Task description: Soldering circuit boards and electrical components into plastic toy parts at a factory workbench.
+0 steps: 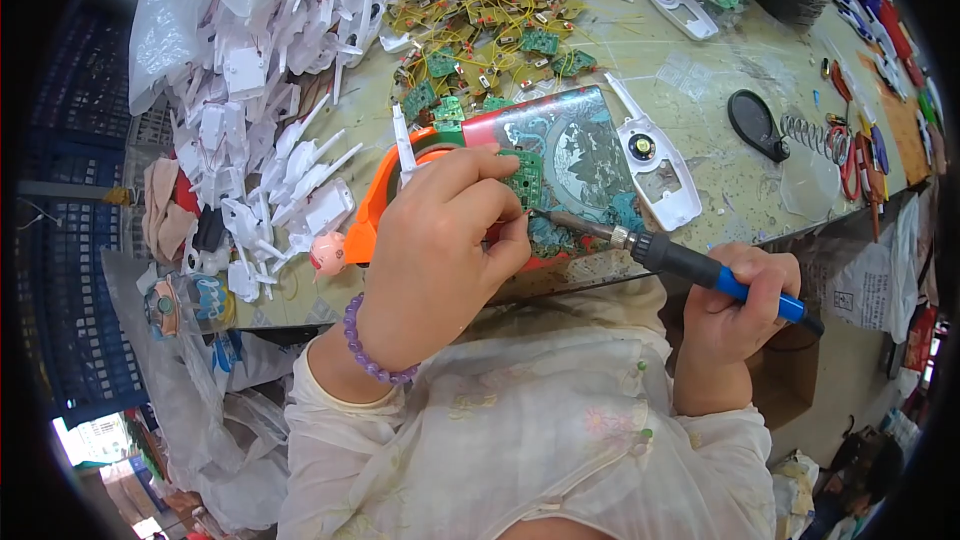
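My right hand point(740, 300) is wrapped around the blue and black handle of a soldering iron point(668, 255). The iron points left, its tip at the lower edge of a small green circuit board point(526, 178). My left hand point(445, 230), with a purple bead bracelet point(352, 335) at the wrist, is closed in a pinch beside that board. One fingertip reaches the board's upper left. Whatever lies between thumb and finger is too small to make out. Under the board is a worn red-edged flat block point(575, 125). An orange ring-shaped thing point(378, 198) is partly hidden behind my left hand.
White plastic casings point(235, 130) are heaped on the left under a clear bag. Green circuit boards with yellow wires point(480, 20) lie piled at the back. A single white casing point(660, 170) sits right of the block, near a black round lid point(755, 125) and a metal spring point(808, 130).
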Motion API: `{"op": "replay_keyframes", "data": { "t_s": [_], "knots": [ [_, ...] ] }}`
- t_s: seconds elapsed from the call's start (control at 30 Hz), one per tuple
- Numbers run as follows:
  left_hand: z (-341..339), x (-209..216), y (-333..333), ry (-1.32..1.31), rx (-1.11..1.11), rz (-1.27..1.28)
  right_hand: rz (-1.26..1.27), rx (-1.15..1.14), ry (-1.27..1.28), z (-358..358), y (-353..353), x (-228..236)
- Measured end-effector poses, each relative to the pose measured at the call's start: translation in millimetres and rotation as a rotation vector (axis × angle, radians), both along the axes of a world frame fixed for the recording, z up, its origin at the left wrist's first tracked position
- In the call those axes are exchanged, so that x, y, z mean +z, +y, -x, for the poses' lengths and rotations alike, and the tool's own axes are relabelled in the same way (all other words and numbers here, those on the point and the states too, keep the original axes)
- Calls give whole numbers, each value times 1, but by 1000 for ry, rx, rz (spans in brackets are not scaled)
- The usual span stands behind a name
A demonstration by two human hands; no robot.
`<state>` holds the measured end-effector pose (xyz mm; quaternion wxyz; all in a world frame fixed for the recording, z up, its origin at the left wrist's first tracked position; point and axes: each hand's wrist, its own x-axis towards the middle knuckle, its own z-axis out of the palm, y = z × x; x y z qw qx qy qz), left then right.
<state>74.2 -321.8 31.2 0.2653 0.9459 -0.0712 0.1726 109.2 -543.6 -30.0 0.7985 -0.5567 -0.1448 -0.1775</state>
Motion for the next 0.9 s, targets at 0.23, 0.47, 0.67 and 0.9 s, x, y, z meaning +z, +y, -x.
{"op": "replay_keyframes", "data": {
  "t_s": [0.23,0.47,0.67,0.9],
  "knots": [
    [-1,-2,1,29,6,6,5,8,-133,2,2,-8],
    [-3,2,-1,48,15,24,-19,76,-239,0,-10,-4],
    [-5,5,-3,2,6,53,229,-412,-179,-9,-44,-4],
    [0,4,-2,18,33,53,-28,-1098,-156,-46,-121,41]
  ]
}}
